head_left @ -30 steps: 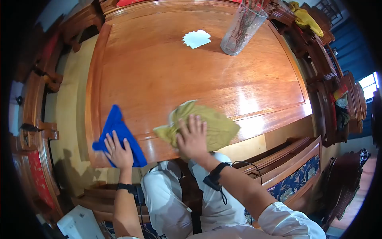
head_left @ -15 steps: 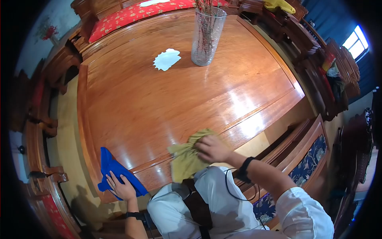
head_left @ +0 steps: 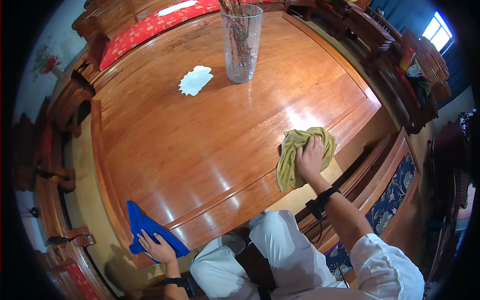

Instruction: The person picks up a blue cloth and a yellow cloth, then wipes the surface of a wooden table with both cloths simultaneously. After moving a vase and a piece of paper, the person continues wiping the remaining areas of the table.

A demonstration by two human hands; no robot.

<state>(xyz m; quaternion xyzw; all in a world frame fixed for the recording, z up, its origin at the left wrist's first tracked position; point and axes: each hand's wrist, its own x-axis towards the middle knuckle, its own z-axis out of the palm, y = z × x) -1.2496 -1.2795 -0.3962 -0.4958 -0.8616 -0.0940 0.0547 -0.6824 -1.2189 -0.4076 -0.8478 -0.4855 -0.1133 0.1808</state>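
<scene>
The right hand (head_left: 311, 159) bends its fingers over the green cloth (head_left: 289, 162), grip unclear; the left hand (head_left: 159, 249) lies fingers spread on the blue cloth (head_left: 141, 223). Flat, even pressure should suit.

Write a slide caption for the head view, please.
Left hand on blue cloth, right hand on olive cloth, at a wooden table.

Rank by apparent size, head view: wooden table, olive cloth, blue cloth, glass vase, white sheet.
1. Wooden table
2. Olive cloth and glass vase: too close to rank
3. Blue cloth
4. White sheet
</scene>
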